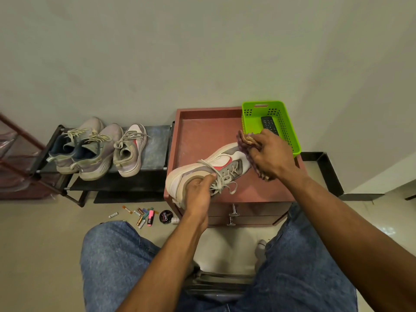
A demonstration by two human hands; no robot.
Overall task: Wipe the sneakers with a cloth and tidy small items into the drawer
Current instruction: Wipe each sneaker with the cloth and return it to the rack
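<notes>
Left hand [198, 192] gripping sneaker [209, 167], right hand [270, 154] clutching cloth [245, 143] against toe

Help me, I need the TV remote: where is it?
In the head view, the remote lies inside the green basket at the cabinet's far right corner, just beyond the right hand.

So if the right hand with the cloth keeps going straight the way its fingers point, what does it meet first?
Probably the toe of the white sneaker: the right hand presses the cloth against it, fingers pointing left. Beyond lies the bare cabinet top, though depth is unclear.
</notes>
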